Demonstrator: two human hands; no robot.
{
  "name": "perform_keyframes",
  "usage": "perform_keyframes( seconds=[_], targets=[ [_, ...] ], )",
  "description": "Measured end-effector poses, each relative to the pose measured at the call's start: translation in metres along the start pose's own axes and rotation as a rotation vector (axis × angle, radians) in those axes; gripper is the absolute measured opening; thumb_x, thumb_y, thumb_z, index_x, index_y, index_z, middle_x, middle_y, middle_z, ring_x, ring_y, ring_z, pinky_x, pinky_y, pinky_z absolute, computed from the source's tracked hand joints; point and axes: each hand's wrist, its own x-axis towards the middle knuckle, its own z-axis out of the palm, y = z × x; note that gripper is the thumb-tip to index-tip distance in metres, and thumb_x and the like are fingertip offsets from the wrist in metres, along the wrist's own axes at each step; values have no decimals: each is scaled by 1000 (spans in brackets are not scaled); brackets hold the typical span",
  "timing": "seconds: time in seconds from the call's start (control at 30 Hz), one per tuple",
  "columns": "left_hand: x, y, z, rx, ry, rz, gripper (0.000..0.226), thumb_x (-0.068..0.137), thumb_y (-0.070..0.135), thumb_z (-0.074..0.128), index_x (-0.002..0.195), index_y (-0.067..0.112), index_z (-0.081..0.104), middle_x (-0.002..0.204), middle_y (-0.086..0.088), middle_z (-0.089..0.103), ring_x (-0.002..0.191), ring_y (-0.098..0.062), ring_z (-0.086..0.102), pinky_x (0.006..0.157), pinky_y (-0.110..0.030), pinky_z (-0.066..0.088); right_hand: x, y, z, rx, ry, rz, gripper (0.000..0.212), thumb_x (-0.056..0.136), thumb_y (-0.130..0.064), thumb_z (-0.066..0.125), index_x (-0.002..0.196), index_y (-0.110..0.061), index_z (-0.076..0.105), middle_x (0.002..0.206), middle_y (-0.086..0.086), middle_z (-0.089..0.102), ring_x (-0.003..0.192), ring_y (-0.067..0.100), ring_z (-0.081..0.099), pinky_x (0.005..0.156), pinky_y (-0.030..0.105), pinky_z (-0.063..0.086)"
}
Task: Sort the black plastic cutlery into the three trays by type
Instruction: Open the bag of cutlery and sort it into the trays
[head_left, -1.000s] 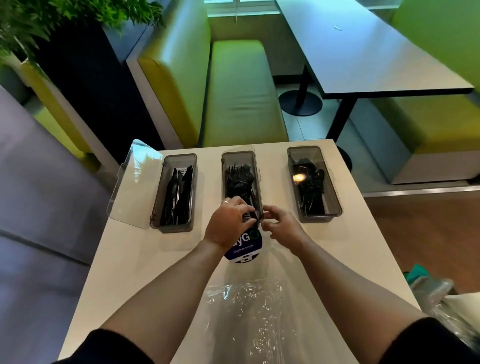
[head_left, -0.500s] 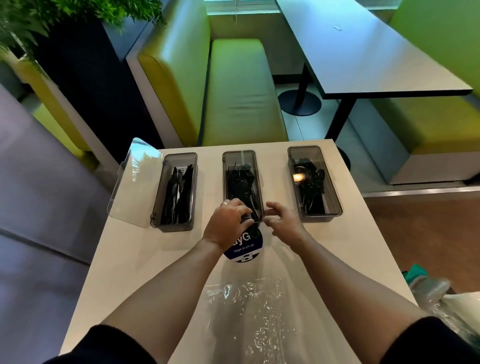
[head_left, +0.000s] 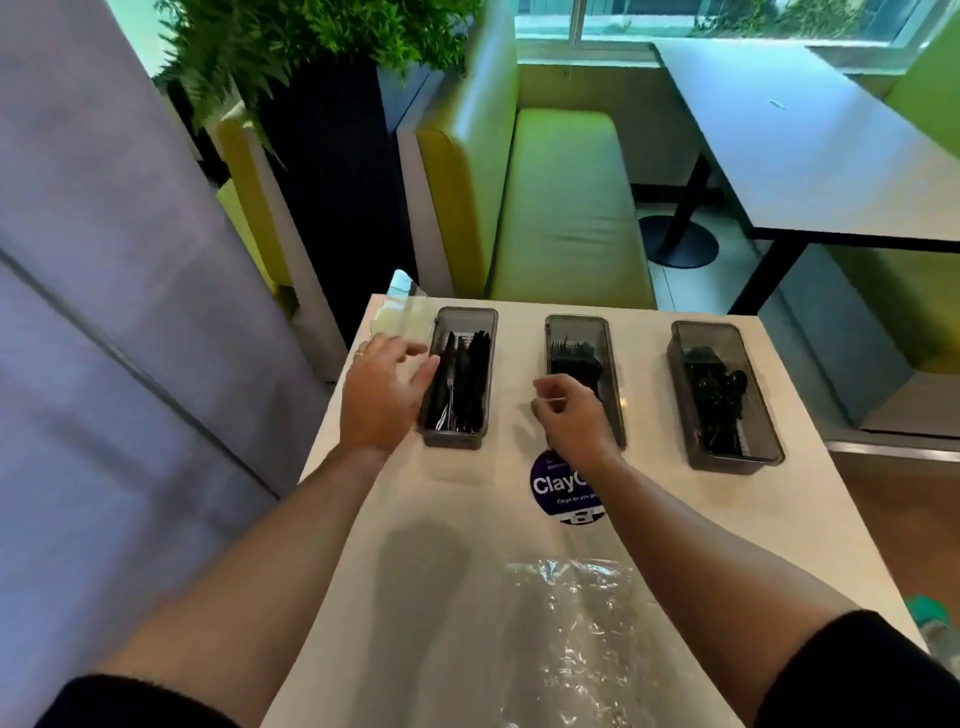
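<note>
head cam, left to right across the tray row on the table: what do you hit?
In order: left hand → left tray → middle tray → right tray. The right hand overlaps the middle tray, so it is left out.

Sits at head height, wide-angle, and looks forward and steeply down onto the white table (head_left: 675, 514) from just over its near edge. Faces the three trays (head_left: 576, 323) along the far edge, with the green bench (head_left: 566, 208) and window (head_left: 675, 15) beyond. Shares nothing: single view.
</note>
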Motion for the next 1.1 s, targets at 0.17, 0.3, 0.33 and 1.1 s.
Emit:
perform_keyframes(
  seconds=[0.17, 0.3, 0.33, 1.1],
  targets=[
    [-10, -42, -33, 51, 103, -124, 25, 86, 34, 73, 107, 22, 69, 113, 1, 59, 105, -22, 57, 86, -44, 52, -4, -9, 45, -32, -116, 51, 42, 98, -27, 63, 140, -23, 56, 130, -4, 62, 109, 11, 63, 97, 37, 54],
    [-17, -59, -33, -56, 87, -206, 35, 83, 22, 76, 116, 19, 64, 120, 1, 53, 96, -20, 60, 80, -39, 55, -4, -8, 67, 19, -159, 201, 57, 97, -27, 65, 150, -19, 44, 140, -1, 56, 118, 20, 59, 101, 42, 52],
    [-18, -61, -32, -79, 74, -222, 37, 84, 20, 76, 118, 18, 63, 121, 1, 53, 94, -19, 61, 79, -38, 55, -3, -8, 70, 26, -162, 227, 59, 96, -25, 66, 150, -19, 43, 141, 1, 56, 120, 21, 58, 102, 44, 52],
    [-16, -56, 8, -316, -247, -168, 20, 85, 15, 79, 103, 22, 74, 98, 4, 73, 76, 0, 67, 72, -20, 56, 4, -6, 86, -79, -142, 188, 59, 92, -19, 72, 147, -22, 48, 118, -5, 66, 106, 18, 63, 95, 42, 54]
  ],
)
